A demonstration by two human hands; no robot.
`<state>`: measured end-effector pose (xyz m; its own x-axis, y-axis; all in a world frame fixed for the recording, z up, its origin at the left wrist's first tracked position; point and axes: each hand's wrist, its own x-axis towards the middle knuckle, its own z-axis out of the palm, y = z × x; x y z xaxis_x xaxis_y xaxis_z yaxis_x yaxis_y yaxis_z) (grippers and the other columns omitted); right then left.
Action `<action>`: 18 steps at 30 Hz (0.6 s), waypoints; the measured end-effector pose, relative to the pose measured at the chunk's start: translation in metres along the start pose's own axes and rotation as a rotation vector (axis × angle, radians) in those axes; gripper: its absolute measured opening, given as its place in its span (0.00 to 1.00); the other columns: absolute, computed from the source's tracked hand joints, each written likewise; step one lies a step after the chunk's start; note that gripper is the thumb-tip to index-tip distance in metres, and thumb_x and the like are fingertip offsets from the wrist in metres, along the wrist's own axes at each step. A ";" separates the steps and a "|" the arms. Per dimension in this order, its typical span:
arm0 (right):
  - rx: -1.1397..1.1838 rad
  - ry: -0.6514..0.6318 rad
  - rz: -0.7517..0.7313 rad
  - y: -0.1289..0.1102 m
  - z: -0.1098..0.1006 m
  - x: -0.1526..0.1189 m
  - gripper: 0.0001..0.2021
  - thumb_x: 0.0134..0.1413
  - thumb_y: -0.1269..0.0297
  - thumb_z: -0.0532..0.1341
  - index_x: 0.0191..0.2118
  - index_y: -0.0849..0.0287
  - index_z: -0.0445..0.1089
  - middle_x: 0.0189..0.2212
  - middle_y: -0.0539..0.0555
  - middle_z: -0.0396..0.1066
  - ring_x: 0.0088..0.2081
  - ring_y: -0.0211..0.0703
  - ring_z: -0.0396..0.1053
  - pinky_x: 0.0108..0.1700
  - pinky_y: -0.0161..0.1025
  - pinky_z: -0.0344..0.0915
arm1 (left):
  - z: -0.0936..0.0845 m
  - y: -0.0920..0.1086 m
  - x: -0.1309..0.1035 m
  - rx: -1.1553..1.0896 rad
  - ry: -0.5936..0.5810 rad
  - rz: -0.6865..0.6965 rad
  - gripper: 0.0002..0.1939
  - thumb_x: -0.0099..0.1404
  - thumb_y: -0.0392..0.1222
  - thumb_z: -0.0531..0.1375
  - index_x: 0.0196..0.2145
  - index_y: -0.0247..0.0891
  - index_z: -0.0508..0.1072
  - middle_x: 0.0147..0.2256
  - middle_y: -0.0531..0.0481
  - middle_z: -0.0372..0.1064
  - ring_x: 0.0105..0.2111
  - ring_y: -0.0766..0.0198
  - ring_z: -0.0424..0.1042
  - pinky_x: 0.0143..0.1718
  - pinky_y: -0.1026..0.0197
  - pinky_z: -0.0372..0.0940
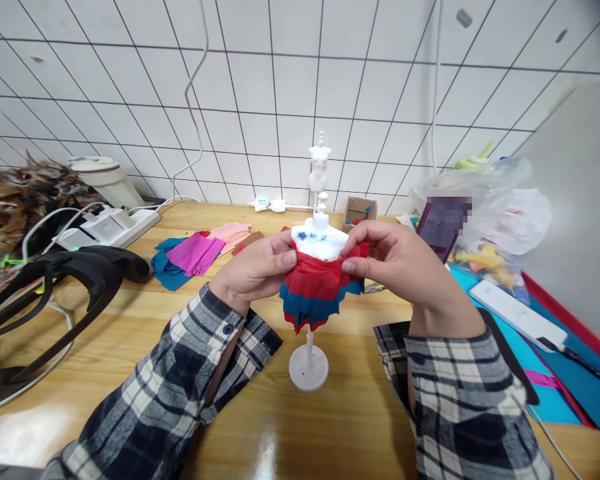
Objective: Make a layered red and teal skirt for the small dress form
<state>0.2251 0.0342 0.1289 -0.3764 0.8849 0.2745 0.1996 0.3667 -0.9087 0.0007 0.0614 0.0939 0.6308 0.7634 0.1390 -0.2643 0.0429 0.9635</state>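
A small white dress form (325, 235) with blue smudges on its chest stands upright on a round white base (309, 367). Around its body hangs a pleated skirt (313, 293) of red and blue crepe paper. My left hand (260, 263) pinches the skirt's upper edge at the left side of the form, thumb toward me. On the other side, my right hand (387, 257) has thumb and forefinger closed on the red paper at the top edge. The ends of the left fingers are hidden behind the form.
A second white dress form (319, 167) stands behind. Crepe paper pieces (197, 253) lie at left, near a black headset-like frame (80, 300) and a power strip (115, 227). A small cardboard box (359, 210), a phone (443, 223) and a white power bank (517, 313) are farther right.
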 end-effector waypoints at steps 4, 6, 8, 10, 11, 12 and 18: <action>0.093 -0.058 -0.048 0.001 -0.003 -0.003 0.12 0.45 0.61 0.73 0.34 0.59 0.74 0.33 0.53 0.74 0.34 0.40 0.73 0.36 0.36 0.71 | 0.003 -0.003 -0.001 -0.084 0.017 0.016 0.33 0.52 0.59 0.69 0.51 0.38 0.73 0.46 0.38 0.76 0.52 0.41 0.71 0.47 0.46 0.70; 0.141 -0.054 -0.063 0.002 -0.003 -0.004 0.11 0.45 0.62 0.73 0.33 0.59 0.74 0.33 0.53 0.75 0.35 0.40 0.74 0.36 0.36 0.72 | 0.004 -0.004 -0.001 -0.158 0.001 0.021 0.32 0.54 0.56 0.69 0.52 0.36 0.72 0.47 0.39 0.75 0.52 0.43 0.72 0.49 0.48 0.69; 0.181 -0.040 -0.062 0.003 -0.002 -0.004 0.10 0.45 0.62 0.73 0.32 0.59 0.74 0.32 0.52 0.75 0.33 0.39 0.74 0.35 0.35 0.72 | 0.005 -0.006 -0.001 -0.237 -0.030 0.021 0.30 0.56 0.52 0.69 0.52 0.35 0.72 0.46 0.40 0.76 0.50 0.47 0.74 0.49 0.52 0.69; 0.197 -0.019 -0.061 0.004 0.000 -0.002 0.10 0.45 0.63 0.73 0.32 0.59 0.74 0.31 0.51 0.75 0.32 0.38 0.73 0.34 0.35 0.72 | 0.005 -0.008 -0.001 -0.312 -0.057 0.013 0.26 0.57 0.47 0.68 0.51 0.34 0.72 0.43 0.42 0.77 0.46 0.53 0.76 0.47 0.57 0.70; 0.196 -0.010 -0.062 0.004 0.001 -0.002 0.10 0.45 0.63 0.73 0.32 0.59 0.74 0.31 0.51 0.74 0.31 0.38 0.73 0.34 0.34 0.72 | 0.006 -0.009 -0.001 -0.344 -0.066 0.009 0.23 0.58 0.46 0.68 0.49 0.34 0.73 0.42 0.43 0.77 0.44 0.55 0.77 0.46 0.59 0.70; 0.193 -0.002 -0.062 0.005 0.001 -0.001 0.10 0.45 0.62 0.73 0.32 0.59 0.74 0.31 0.51 0.74 0.31 0.38 0.73 0.33 0.34 0.71 | 0.006 -0.009 -0.002 -0.369 -0.075 0.006 0.21 0.58 0.44 0.68 0.48 0.34 0.73 0.40 0.44 0.78 0.42 0.57 0.77 0.44 0.60 0.70; 0.160 -0.051 -0.062 0.005 0.003 0.002 0.11 0.45 0.61 0.73 0.31 0.59 0.73 0.31 0.51 0.73 0.31 0.37 0.71 0.34 0.34 0.69 | 0.015 -0.007 -0.001 -0.335 -0.083 0.012 0.18 0.56 0.46 0.70 0.42 0.35 0.76 0.33 0.48 0.78 0.33 0.61 0.77 0.38 0.62 0.70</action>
<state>0.2223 0.0371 0.1237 -0.4299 0.8448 0.3185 0.0293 0.3656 -0.9303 0.0127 0.0509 0.0900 0.6799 0.7105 0.1815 -0.4883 0.2539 0.8349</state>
